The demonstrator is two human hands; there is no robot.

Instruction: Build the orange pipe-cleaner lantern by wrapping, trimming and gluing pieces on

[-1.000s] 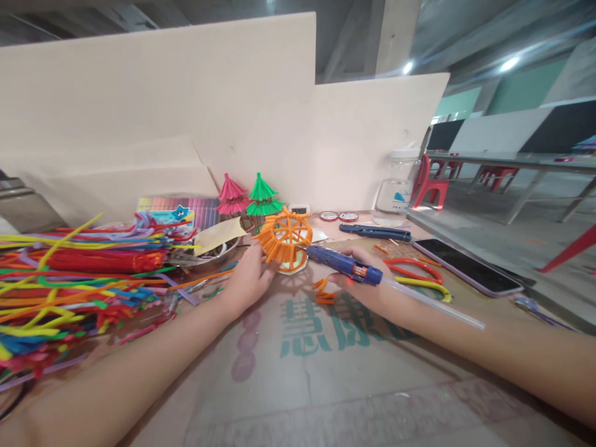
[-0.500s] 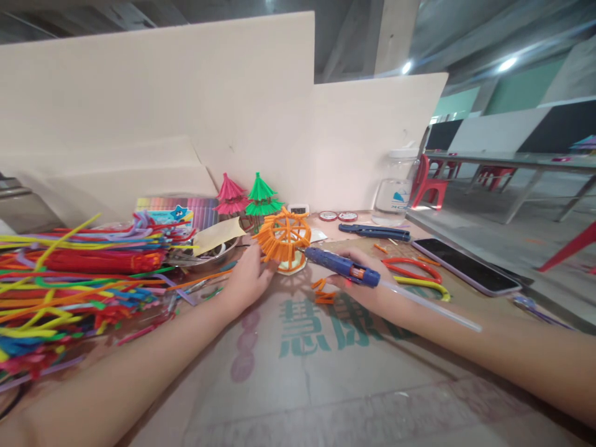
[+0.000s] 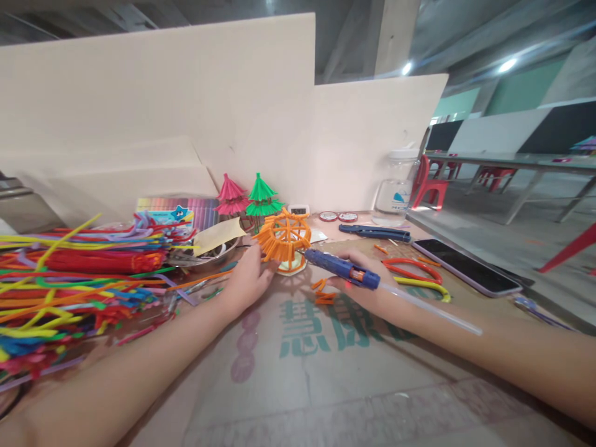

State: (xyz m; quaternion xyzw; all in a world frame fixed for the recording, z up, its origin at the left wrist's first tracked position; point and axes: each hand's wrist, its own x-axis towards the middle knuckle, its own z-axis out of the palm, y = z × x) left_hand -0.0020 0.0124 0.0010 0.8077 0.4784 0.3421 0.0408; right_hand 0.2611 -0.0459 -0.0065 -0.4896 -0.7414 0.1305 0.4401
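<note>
My left hand [image 3: 250, 273] is closed on the left side of an orange pipe-cleaner frame [image 3: 285, 237], a round, roof-like piece with short strips along its rim. A pale round base [image 3: 292, 264] shows beneath it. In my right hand [image 3: 358, 279] is a blue hot glue gun [image 3: 342, 267], its nozzle pointing left at the frame's lower rim. A clear glue stick [image 3: 433, 309] sticks out of the gun's back over my wrist. Several short orange pipe-cleaner pieces [image 3: 323, 293] lie on the cardboard just below the gun.
Many coloured pipe cleaners [image 3: 84, 279] heap up at left, beside a metal bowl [image 3: 205, 259]. Pink [image 3: 231, 195] and green [image 3: 261, 195] pipe-cleaner trees stand behind. At right are blue-handled pliers [image 3: 372, 233], a phone [image 3: 465, 266], bent pipe cleaners [image 3: 414, 270] and a plastic jug [image 3: 393, 186].
Almost nothing differs. The glue gun's back end has dipped very slightly, while its nozzle stays at the frame's rim and my left hand keeps its place.
</note>
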